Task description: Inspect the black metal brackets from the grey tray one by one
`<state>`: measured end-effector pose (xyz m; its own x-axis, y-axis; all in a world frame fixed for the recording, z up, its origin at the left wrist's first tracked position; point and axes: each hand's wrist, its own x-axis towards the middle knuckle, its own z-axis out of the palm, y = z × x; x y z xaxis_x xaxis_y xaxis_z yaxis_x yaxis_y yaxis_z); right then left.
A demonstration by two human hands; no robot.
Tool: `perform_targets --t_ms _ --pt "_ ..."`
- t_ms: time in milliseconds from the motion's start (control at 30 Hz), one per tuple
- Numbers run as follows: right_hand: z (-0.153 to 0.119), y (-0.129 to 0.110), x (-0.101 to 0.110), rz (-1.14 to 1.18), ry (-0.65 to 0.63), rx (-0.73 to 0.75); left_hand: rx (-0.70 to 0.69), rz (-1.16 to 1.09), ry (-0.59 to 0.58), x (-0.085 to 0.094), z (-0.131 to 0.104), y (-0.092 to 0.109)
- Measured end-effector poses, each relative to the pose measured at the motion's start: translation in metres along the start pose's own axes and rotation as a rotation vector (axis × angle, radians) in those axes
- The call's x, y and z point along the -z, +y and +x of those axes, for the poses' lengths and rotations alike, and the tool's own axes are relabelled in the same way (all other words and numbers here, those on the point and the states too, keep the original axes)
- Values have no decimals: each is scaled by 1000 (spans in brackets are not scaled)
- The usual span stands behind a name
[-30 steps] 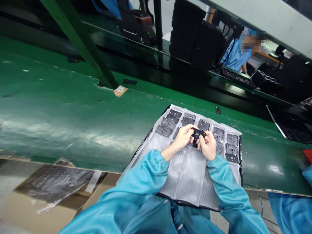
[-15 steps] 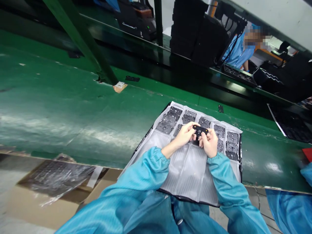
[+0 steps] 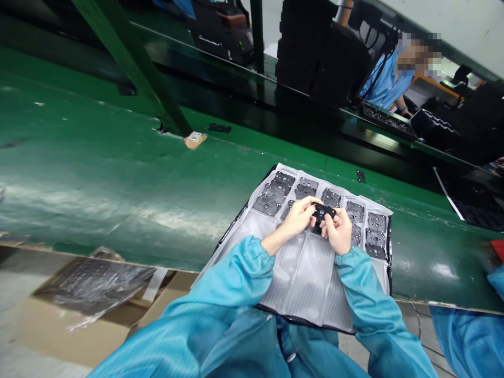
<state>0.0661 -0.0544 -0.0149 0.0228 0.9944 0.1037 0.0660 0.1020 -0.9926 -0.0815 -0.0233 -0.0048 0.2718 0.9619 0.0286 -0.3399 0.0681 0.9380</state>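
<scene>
Between my two hands is a small black plate-like part (image 3: pixel 323 211) with a yellow spot at its right end. My left hand (image 3: pixel 301 216) grips its left end with thumb and fingers, while my right hand (image 3: pixel 337 229) pinches the right end, thumb on its face. Both hands hover over a black tray lined with a whitish padded sheet (image 3: pixel 303 278). Rows of similar black parts (image 3: pixel 268 205) lie in the sheet's far half, and another group (image 3: pixel 375 237) sits along its right side. My hands and the held part cover some of the middle rows.
The tray lies on a green bench (image 3: pixel 129 194). A green post (image 3: pixel 137 73) stands at left. Loose black parts (image 3: pixel 219 127) lie farther back. Below the bench edge is a cardboard box (image 3: pixel 74 325) with clear plastic. Across the bench sits a person in blue (image 3: pixel 388 79).
My hands keep hold of the black part in nearly the same place, its tilt altered slightly. The view has shifted a little. The person across has moved an arm slightly.
</scene>
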Motion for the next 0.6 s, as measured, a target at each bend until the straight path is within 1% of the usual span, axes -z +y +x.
perform_targets --t_ms 100,300,500,600 --pt "0 -1 0 8 14 2 24 14 -16 1 0 -1" --pt "3 -1 3 30 18 -7 30 18 -105 3 -1 4" --pt "4 0 6 84 31 -11 13 53 -144 6 -6 7" --pt "4 0 7 94 29 -18 9 75 -136 6 -6 7"
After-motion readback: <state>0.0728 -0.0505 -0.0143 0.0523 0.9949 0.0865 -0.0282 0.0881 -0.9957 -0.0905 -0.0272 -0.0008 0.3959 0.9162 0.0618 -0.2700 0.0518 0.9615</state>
